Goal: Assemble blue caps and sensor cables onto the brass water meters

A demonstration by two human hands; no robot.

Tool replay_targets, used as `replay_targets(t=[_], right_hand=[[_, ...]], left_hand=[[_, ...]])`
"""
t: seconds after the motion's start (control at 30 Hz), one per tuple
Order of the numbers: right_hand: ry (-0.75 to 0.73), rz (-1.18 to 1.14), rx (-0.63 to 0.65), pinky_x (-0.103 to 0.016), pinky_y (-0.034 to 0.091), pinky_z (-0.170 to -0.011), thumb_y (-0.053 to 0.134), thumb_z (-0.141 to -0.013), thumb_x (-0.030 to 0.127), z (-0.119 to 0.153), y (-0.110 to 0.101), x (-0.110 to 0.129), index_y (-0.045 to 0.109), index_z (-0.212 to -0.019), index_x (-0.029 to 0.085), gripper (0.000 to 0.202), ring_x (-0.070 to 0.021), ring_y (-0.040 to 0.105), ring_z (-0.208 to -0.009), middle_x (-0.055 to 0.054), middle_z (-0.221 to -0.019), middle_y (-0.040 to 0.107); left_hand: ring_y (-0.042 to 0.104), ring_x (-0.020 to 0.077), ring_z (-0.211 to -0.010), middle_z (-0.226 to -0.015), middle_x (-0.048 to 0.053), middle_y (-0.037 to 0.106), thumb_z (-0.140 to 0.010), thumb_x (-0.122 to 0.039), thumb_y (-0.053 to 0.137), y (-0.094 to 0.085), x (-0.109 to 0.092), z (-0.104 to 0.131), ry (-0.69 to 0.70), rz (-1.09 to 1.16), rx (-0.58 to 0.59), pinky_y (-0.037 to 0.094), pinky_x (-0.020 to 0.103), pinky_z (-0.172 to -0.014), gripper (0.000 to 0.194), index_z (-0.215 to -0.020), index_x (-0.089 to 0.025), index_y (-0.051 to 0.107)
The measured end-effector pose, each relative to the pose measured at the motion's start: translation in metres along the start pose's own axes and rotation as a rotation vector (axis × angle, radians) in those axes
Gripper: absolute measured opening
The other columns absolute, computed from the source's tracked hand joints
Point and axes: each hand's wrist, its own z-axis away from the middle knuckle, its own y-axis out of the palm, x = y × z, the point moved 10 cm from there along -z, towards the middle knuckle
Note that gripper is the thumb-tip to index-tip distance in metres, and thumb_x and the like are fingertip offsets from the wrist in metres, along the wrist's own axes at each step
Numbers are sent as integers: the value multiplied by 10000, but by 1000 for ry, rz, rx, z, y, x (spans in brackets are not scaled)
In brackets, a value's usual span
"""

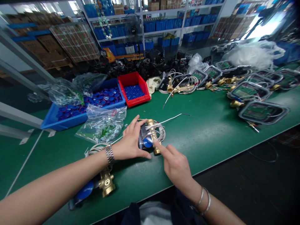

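Gripping mid-frame meter (142,133) in left hand (130,142); reaching to blue disc (147,143) with right hand (176,163), cannot tell if pinching. Apparently disc-fitted, possibly unfinished.

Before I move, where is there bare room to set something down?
Bare green tabletop lies between the right hand and the framed circuit boards. Crowded: left side, with blue bin, red bin, clear bag and brass fitting.
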Motion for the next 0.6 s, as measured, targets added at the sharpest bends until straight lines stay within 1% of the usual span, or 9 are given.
replay_targets(t=[0.07,0.1,0.2,0.23,0.33,0.37,0.47,0.5,0.6], right_hand=[[-5,33,90,-271,527,-682,379,-972,88,0,9,-2,512,-1483,276,561,-154,569,-671,-32,-792,582],[2,14,70,-271,526,-681,383,-976,90,0,7,-3,505,-1488,279,559,-152,570,-672,-32,-800,585],[2,-50,-98,-282,528,-693,396,-994,109,2,-10,-2,472,-1510,273,547,-156,581,-699,-44,-837,607],[-16,-45,-87,-282,530,-687,399,-996,113,3,-8,1,478,-1506,276,542,-157,585,-699,-46,-836,612],[-49,-44,91,-269,541,-680,395,-998,122,6,13,8,523,-1473,293,521,-156,603,-700,-42,-818,618],[-35,-69,98,-266,545,-692,400,-1000,126,6,14,8,526,-1471,293,515,-154,610,-711,-43,-826,623],[15,-95,-57,-270,552,-736,402,-1000,120,6,0,2,517,-1479,270,515,-155,616,-738,-48,-832,626],[7,-66,-60,-267,549,-724,400,-995,115,6,0,2,522,-1476,270,519,-154,608,-719,-44,-813,618],[-26,9,68,-258,536,-682,396,-988,114,6,12,1,537,-1465,287,527,-151,586,-674,-36,-788,601]], left_hand=[[91,435,-1534,-1652,201,73,-546,-640,865,-2,-3,0,-30,-48,-26,214,695,-1169,1272,-1543,-279,161],[114,417,-1534,-1646,198,105,-576,-590,863,-2,-5,1,-45,-65,-32,227,679,-1172,1222,-1535,-271,177],[146,395,-1530,-1633,196,158,-604,-480,844,-2,-9,1,-60,-93,-36,248,652,-1172,1138,-1520,-254,207],[153,395,-1528,-1630,194,170,-602,-460,837,-3,-9,1,-59,-99,-43,251,650,-1171,1127,-1517,-251,212],[176,394,-1520,-1624,184,190,-593,-431,821,-4,-9,2,-56,-113,-60,254,648,-1167,1112,-1511,-251,221],[179,395,-1518,-1622,183,192,-590,-428,819,-4,-9,2,-56,-115,-60,253,650,-1165,1113,-1511,-250,221],[181,396,-1516,-1619,182,196,-594,-425,812,-4,-8,2,-59,-109,-53,248,651,-1167,1103,-1510,-246,225],[184,398,-1514,-1617,182,198,-592,-421,811,-4,-8,3,-61,-107,-53,247,650,-1168,1099,-1508,-244,229],[190,400,-1511,-1617,175,198,-585,-414,812,-5,-8,3,-64,-103,-53,241,648,-1175,1100,-1505,-248,233]])
